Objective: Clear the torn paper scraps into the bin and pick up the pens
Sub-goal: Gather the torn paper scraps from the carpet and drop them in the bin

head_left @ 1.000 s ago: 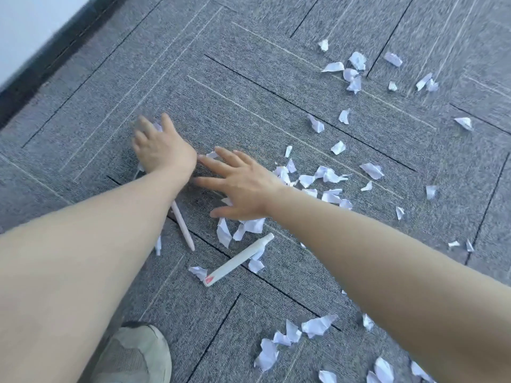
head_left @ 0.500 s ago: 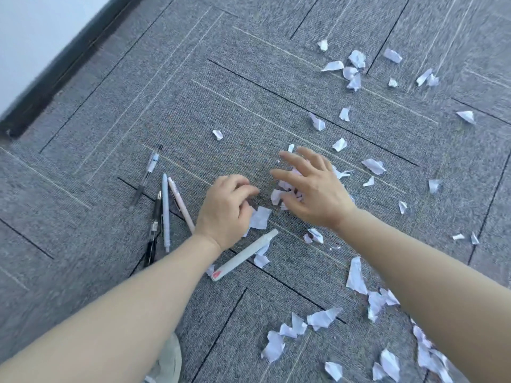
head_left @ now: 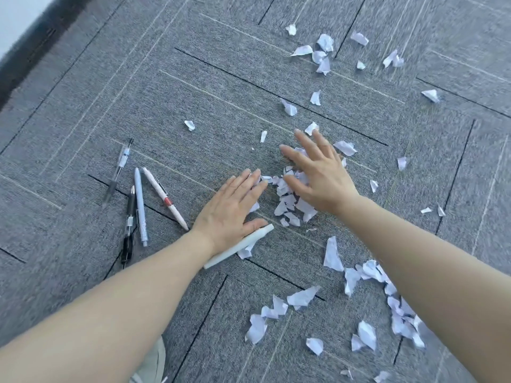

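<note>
Left hand [head_left: 231, 210] and right hand [head_left: 320, 172] lie flat and open at frame centre, grasping nothing, flanking a pile of paper scraps [head_left: 290, 201] on the carpet [head_left: 221, 78]. Four pens [head_left: 141, 205] lie centre left; a white pen [head_left: 239, 246] sits under the left palm.

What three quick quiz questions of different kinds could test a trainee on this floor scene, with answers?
1. True or false: the left hand grips a pen.
2. How many pens lie grouped left of the left hand? A) two B) four C) six
3. What lies heaped between the left hand and the right hand?

Key:
1. False; it lies flat and open, its thumb by the white pen.
2. B; clear pen, black pen, blue pen, pink pen.
3. Paper scraps.
</note>
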Demonstrator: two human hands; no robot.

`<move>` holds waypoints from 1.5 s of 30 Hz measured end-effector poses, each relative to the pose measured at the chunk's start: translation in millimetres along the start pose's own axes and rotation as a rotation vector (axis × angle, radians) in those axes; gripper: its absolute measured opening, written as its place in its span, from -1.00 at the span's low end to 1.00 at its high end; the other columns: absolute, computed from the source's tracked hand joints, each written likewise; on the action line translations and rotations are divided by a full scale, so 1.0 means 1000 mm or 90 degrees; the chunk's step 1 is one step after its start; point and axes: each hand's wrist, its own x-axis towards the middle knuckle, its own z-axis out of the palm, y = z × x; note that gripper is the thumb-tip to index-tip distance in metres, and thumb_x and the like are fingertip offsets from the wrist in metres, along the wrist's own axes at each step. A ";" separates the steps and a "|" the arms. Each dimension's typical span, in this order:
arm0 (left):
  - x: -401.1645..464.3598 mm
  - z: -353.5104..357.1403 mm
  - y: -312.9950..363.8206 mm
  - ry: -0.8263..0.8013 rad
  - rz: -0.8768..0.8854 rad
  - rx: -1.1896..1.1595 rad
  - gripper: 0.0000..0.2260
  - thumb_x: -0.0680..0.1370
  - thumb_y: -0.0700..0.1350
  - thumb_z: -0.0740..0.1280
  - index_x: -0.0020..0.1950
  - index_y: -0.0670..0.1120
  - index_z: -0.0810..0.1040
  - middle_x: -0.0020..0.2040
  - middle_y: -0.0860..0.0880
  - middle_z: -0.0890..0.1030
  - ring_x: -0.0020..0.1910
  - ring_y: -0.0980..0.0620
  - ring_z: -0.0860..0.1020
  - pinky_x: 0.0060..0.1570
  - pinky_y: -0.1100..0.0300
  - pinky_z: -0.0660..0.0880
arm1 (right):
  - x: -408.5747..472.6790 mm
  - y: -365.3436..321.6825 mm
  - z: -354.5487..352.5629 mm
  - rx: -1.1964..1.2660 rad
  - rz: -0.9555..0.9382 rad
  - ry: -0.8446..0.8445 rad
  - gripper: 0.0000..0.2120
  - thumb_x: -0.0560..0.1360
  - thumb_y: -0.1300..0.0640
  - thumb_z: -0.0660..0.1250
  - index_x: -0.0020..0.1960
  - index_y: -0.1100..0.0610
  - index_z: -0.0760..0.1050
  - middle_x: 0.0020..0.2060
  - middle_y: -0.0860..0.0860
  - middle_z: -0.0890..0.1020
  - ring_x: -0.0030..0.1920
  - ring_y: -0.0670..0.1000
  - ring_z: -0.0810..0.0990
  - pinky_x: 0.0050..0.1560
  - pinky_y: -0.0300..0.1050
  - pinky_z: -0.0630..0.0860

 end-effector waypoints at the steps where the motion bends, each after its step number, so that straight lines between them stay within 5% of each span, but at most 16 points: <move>1: 0.004 0.000 0.006 0.005 0.003 -0.011 -0.31 0.56 0.30 -0.01 0.55 -0.04 -0.13 0.57 -0.03 -0.09 0.53 0.02 -0.20 0.50 0.01 -0.07 | 0.002 0.001 0.001 -0.006 -0.026 -0.026 -0.44 0.57 -0.30 0.00 0.53 -0.21 0.06 0.59 -0.07 -0.03 0.57 0.09 -0.22 0.50 0.11 -0.25; 7: -0.014 0.005 0.022 0.018 0.090 -0.048 -0.31 0.54 0.30 0.11 0.51 -0.13 0.15 0.50 -0.05 0.21 0.52 0.01 0.04 0.48 0.00 0.08 | -0.068 0.002 0.017 0.102 -0.175 -0.035 -0.50 0.60 -0.15 0.06 0.48 0.01 0.32 0.53 -0.03 0.23 0.56 0.01 0.05 0.54 0.11 0.04; 14: -0.024 0.008 0.005 0.156 0.017 -0.095 -0.68 0.58 -0.08 0.21 0.31 -0.16 0.43 0.30 -0.17 0.43 0.38 -0.16 0.32 0.34 -0.08 0.34 | -0.101 -0.022 0.023 0.090 -0.165 0.123 -0.58 0.45 -0.07 0.35 0.25 0.06 0.51 0.29 0.08 0.52 0.34 0.14 0.42 0.35 0.20 0.30; 19: -0.011 -0.006 -0.003 0.173 -0.010 -0.100 -0.68 0.60 -0.08 0.16 0.33 -0.13 0.41 0.32 -0.17 0.44 0.35 -0.16 0.34 0.34 -0.09 0.31 | -0.105 -0.065 0.029 -0.020 -0.423 -0.018 -0.65 0.43 -0.24 0.30 -0.13 0.06 0.56 -0.11 0.01 0.54 -0.05 0.06 0.45 0.13 0.06 0.35; 24: -0.004 -0.025 -0.012 0.188 -0.044 -0.183 -0.63 0.61 -0.09 0.02 0.35 -0.16 0.39 0.29 -0.14 0.49 0.32 -0.09 0.38 0.35 -0.02 0.32 | -0.096 -0.098 0.043 -0.066 -0.485 -0.074 -0.77 0.47 -0.05 0.30 -0.25 0.07 0.55 -0.28 -0.02 0.53 -0.21 0.05 0.49 -0.02 -0.03 0.29; 30: 0.002 -0.034 -0.018 0.233 -0.080 -0.218 -0.65 0.55 -0.18 0.04 0.20 -0.16 0.53 0.16 -0.12 0.58 0.17 -0.10 0.49 0.16 0.09 0.43 | -0.058 -0.134 0.037 -0.020 -0.373 0.026 -0.83 0.47 -0.02 0.33 -0.09 0.08 0.57 -0.15 0.02 0.55 -0.12 0.08 0.49 -0.08 0.00 0.38; 35: -0.022 -0.031 -0.023 0.234 -0.104 -0.119 -0.82 0.51 -0.28 0.20 0.01 -0.13 0.56 -0.10 -0.06 0.54 -0.18 -0.05 0.50 -0.29 0.13 0.43 | -0.053 -0.093 0.042 -0.041 -0.423 -0.056 -0.66 0.44 -0.06 0.37 0.19 -0.03 0.57 0.29 0.07 0.53 0.34 0.18 0.41 0.34 0.14 0.33; 40: -0.050 -0.029 -0.023 0.144 -0.056 -0.057 -0.87 0.46 -0.08 0.17 -0.16 -0.05 0.51 -0.32 0.08 0.49 -0.46 0.03 0.46 -0.55 0.21 0.41 | -0.057 -0.060 0.040 -0.034 -0.383 0.054 -0.83 0.37 0.18 0.44 -0.04 0.07 0.62 0.02 0.05 0.65 0.04 0.16 0.58 0.09 0.10 0.51; 42: -0.060 -0.032 -0.027 0.129 -0.048 -0.052 -0.86 0.44 -0.07 0.15 -0.21 -0.04 0.49 -0.38 0.09 0.46 -0.49 0.03 0.44 -0.59 0.20 0.41 | -0.058 -0.054 0.036 -0.036 -0.319 0.107 -0.80 0.43 0.11 0.36 0.05 0.06 0.59 0.04 0.03 0.62 0.07 0.17 0.55 0.11 0.08 0.43; 45: -0.071 -0.040 -0.037 0.089 -0.010 -0.025 -0.88 0.41 -0.04 0.18 -0.23 -0.03 0.47 -0.41 0.08 0.47 -0.49 0.01 0.47 -0.56 0.20 0.42 | -0.039 -0.068 0.025 -0.026 -0.253 0.041 -0.58 0.50 -0.11 0.24 0.33 -0.05 0.47 0.39 0.05 0.44 0.40 0.23 0.35 0.37 0.21 0.24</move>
